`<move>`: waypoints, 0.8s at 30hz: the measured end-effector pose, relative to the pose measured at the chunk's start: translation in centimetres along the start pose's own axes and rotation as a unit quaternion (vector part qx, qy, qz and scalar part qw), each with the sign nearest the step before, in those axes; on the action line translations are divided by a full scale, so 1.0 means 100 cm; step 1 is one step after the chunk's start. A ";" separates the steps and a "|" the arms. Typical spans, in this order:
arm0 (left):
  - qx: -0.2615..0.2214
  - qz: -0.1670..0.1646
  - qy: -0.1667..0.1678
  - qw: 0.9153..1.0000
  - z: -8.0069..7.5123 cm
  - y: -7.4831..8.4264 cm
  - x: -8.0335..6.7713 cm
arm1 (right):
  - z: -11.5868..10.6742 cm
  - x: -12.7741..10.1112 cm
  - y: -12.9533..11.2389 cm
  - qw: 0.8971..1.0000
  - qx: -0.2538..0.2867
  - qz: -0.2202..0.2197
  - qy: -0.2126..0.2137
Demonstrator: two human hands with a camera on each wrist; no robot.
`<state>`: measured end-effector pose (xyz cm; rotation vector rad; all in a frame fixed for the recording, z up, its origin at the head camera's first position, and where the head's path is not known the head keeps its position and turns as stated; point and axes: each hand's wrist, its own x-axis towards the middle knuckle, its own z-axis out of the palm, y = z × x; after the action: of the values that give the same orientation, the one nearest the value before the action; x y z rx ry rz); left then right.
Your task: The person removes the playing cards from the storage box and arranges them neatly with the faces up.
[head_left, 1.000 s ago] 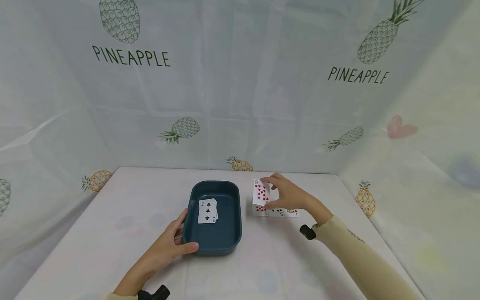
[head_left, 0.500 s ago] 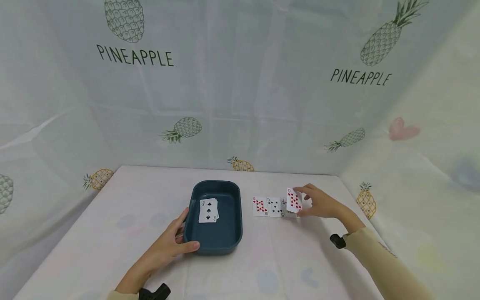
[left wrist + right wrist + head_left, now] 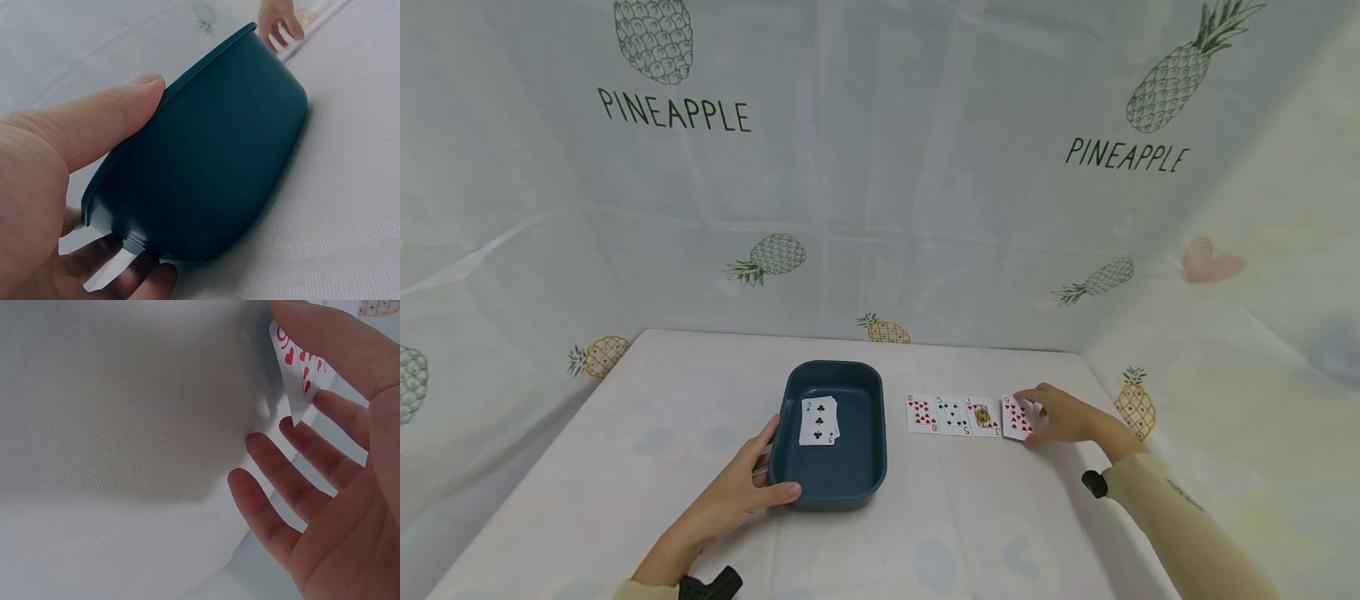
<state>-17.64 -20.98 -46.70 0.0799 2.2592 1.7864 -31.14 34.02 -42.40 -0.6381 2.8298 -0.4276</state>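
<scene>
A dark blue-green rectangular tray (image 3: 867,492) stands left of the table's middle, with playing cards (image 3: 817,421) lying in it, a three of clubs on top. My left hand (image 3: 741,487) grips the tray's left side; the left wrist view shows the thumb on the rim and fingers curled below it. On the right, my right hand (image 3: 1067,417) pinches a nine of hearts (image 3: 1015,418), slightly tilted, at the right end of a card row. The row also has a red ten of hearts (image 3: 922,413), a black five (image 3: 953,415) and a jack (image 3: 982,416).
A white cloth covers the table (image 3: 917,533) and hangs behind as a backdrop with pineapple prints. The table's back edge (image 3: 970,347) runs just beyond the cards.
My right hand has carried the nine of hearts rightward, from above the ten to beside the jack, and lowered it. The left hand keeps its grip on the tray.
</scene>
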 end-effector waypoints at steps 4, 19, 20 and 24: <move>0.004 0.001 0.001 1.000 0.000 0.000 0.000 | 0.003 0.007 0.005 1.000 -0.017 0.013 -0.008; 0.000 0.004 0.002 1.000 0.000 -0.001 0.000 | -0.004 0.020 -0.007 0.997 -0.027 0.053 -0.055; 0.000 0.004 0.002 1.000 0.000 -0.001 0.000 | -0.005 0.021 -0.007 0.996 -0.028 0.055 -0.058; -0.004 0.005 0.003 1.000 0.000 -0.001 -0.001 | -0.008 0.023 -0.008 0.995 -0.033 0.063 -0.072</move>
<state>-17.55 -20.97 -46.75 0.0849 2.2592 1.8023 -33.07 32.46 -41.71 -0.4777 2.7368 -0.2576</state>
